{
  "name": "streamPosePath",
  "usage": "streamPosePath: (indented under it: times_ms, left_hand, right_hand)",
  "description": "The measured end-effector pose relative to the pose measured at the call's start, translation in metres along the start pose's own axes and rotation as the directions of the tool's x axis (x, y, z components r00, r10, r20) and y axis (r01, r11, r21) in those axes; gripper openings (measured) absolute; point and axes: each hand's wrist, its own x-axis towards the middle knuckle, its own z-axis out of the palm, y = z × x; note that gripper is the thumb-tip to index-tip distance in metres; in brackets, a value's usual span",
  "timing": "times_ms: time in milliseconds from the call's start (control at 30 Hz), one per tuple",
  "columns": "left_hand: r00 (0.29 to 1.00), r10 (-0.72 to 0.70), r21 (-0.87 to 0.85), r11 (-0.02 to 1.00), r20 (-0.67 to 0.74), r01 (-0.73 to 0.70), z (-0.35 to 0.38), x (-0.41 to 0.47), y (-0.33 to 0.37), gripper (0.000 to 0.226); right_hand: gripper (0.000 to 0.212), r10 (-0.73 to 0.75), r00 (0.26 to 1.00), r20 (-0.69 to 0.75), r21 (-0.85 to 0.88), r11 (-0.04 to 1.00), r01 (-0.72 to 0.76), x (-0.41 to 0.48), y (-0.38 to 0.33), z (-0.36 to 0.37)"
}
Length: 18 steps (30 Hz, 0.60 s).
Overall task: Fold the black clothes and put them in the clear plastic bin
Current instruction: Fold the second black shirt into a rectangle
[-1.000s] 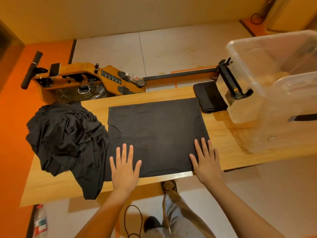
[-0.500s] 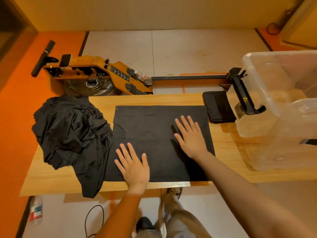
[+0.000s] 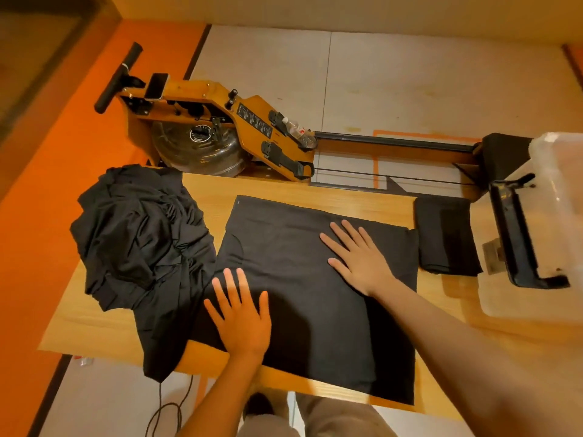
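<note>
Head view of a folding step. The black garment [image 3: 303, 279] lies spread flat as a rough rectangle on the wooden desk [image 3: 340, 197], its near edge overhanging the desk's front edge slightly. Both hands rest palm-down on it with fingers extended and spread, gripping nothing: the left hand [image 3: 243, 320] near the garment's near-left part, the right hand [image 3: 359, 257] farther away and to the right, toward the cloth's far-right corner.

Handling, as judged: the fabric appears thin, soft and light, with no stiffness of its own, so it should crease where pressed and sag when lifted. It is not fragile. A sensible hold would be a pinch at two corners or along one edge, just beyond the right fingers [image 3: 344, 231], so that the panel folds over evenly; a single central grip would likely bunch it.

Other items: to the left of the left fingers [image 3: 233, 282], touching the flat garment, sits a crumpled heap of unfolded black clothes [image 3: 138, 241], one part hanging over the front edge. Beyond the right fingers, just beside the garment, lies an already folded black piece [image 3: 448, 234]. Farther right stands the clear plastic bin [image 3: 555, 234], with a black latch handle on its side; its contents cannot be made out.

Surroundings: smooth pale wood desk top; behind it a wooden rowing machine [image 3: 214, 121] on a light floor [image 3: 410, 77] with orange sections.
</note>
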Motion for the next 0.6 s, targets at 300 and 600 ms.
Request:
streamPosePath:
  times_ms: [300, 600]
  left_hand:
    - [0.933, 0.354, 0.094, 0.929, 0.062, -0.359, -0.015, 0.081, -0.007, 0.071]
    - [0.681, 0.671, 0.158, 0.668, 0.294, -0.727, -0.041, 0.165, 0.022, 0.078]
  right_hand:
    - [0.063, 0.421, 0.903, -0.087, 0.169, 0.899, -0.403, -0.034, -0.025, 0.018]
    - [0.063, 0.808, 0.584, -0.078, 0.299, 0.578, -0.759, -0.063, -0.104, 0.041]
